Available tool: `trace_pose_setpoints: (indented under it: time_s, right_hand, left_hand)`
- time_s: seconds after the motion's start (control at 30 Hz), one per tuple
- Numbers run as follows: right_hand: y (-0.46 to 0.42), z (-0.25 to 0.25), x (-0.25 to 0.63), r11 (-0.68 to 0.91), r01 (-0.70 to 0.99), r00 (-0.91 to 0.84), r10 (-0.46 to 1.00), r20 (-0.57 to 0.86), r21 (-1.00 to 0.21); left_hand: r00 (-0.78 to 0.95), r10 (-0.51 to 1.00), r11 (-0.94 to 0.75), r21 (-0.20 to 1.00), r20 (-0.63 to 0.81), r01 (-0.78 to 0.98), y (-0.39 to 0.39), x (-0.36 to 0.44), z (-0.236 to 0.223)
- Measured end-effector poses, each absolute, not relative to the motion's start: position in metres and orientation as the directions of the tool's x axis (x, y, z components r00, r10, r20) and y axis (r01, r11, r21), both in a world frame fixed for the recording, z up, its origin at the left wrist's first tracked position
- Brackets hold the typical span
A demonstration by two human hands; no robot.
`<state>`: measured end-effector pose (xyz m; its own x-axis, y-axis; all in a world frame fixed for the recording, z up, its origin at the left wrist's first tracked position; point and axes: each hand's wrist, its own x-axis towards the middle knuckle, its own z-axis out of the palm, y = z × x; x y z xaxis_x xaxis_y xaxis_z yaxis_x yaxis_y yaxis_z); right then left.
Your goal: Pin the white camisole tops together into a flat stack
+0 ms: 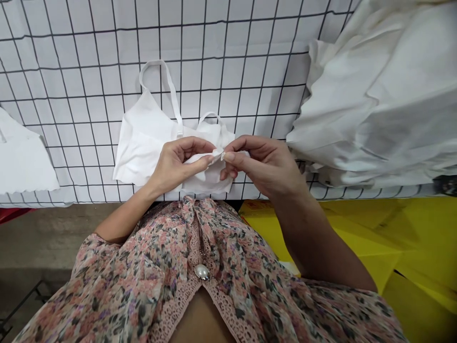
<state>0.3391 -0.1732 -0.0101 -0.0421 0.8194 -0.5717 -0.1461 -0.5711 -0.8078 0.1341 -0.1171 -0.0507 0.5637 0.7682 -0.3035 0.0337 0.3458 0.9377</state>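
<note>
White bralette [150, 152] lies on a wire grid [250, 95], straps [170, 95] pointing away. Left hand [174, 166] and right hand [259, 164] each pinch its edge [217, 154] — fingertips nearly meeting.

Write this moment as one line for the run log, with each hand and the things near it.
left hand: pinches white bra | right hand: pinches same edge | under bra: white grid-lined mat | right of hands: white fabric pile
</note>
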Motion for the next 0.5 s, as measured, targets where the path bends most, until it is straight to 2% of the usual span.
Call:
trace_pose_setpoints:
  time_s: [0.2, 0.27, 0.3, 0.37, 0.43, 0.5]
  right_hand:
    - [-0.177, -0.017, 0.331, -0.55, -0.063, 0.032, 0.833, -0.553, -0.833]
    - [-0.18, -0.021, 0.327, -0.481, 0.033, 0.126, 0.872, -0.474, -0.876]
    - [-0.182, -0.023, 0.326, -0.413, 0.11, 0.177, 0.903, -0.391, -0.904]
    - [-0.187, -0.029, 0.325, -0.193, 0.329, 0.195, 0.972, -0.134, -0.924]
    - [-0.191, -0.036, 0.326, 0.06, 0.537, 0.083, 0.989, 0.123, -0.841]
    - [-0.193, -0.041, 0.329, 0.228, 0.639, -0.04, 0.964, 0.265, -0.735]
  left_hand:
    - [0.552, 0.8, 0.261, 0.965, -0.233, 0.029, -0.125, 0.135, -0.056]
    - [0.517, 0.818, 0.264, 0.963, -0.253, 0.055, -0.127, 0.136, -0.056]
    - [0.504, 0.822, 0.273, 0.96, -0.266, 0.062, -0.127, 0.137, -0.056]
    - [0.494, 0.822, 0.293, 0.954, -0.284, 0.06, -0.127, 0.137, -0.055]
    - [0.497, 0.82, 0.304, 0.952, -0.283, 0.039, -0.127, 0.137, -0.054]
    - [0.503, 0.822, 0.299, 0.954, -0.267, 0.018, -0.126, 0.136, -0.052]
